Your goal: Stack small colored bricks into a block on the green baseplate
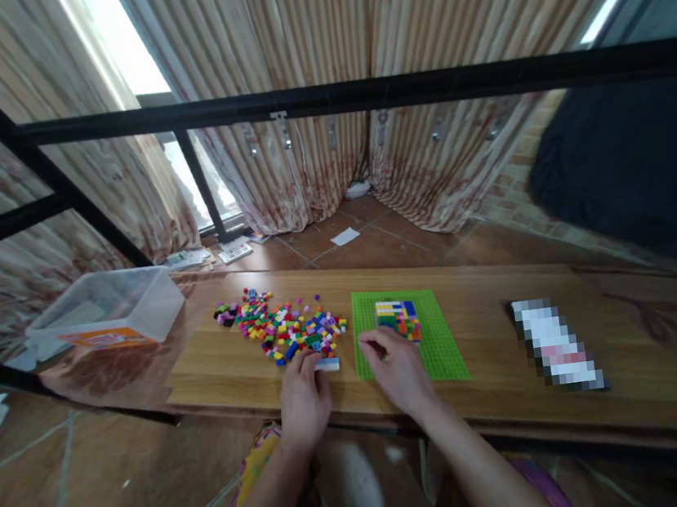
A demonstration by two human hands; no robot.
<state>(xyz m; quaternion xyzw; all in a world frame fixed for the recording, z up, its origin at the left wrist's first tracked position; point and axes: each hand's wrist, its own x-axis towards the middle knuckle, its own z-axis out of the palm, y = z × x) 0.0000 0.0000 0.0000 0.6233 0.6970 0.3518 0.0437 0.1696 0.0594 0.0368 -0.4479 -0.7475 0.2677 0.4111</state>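
My left hand (304, 391) is at the near edge of a pile of small colourful building bricks (285, 322). Its thumb and fingers are closed on a long white and light-blue brick (328, 364), which sticks out to the right. Over the near left part of a green baseplate (447, 347) is my right hand (397, 367). Its thumb and index finger are curled together; whatever is between the tips, if anything, is too small to make out. Just beyond that hand, a multicoloured block of joined bricks (405, 317) stands on the baseplate, its near left part hidden by the fingers.
A clear plastic box (156, 305) with an orange label is at the table's left end. On the right of the wooden table (481, 310) lies a phone-like object (556, 346), its face blurred out. A black metal rail (356, 95) crosses beyond the table, in front of curtains.
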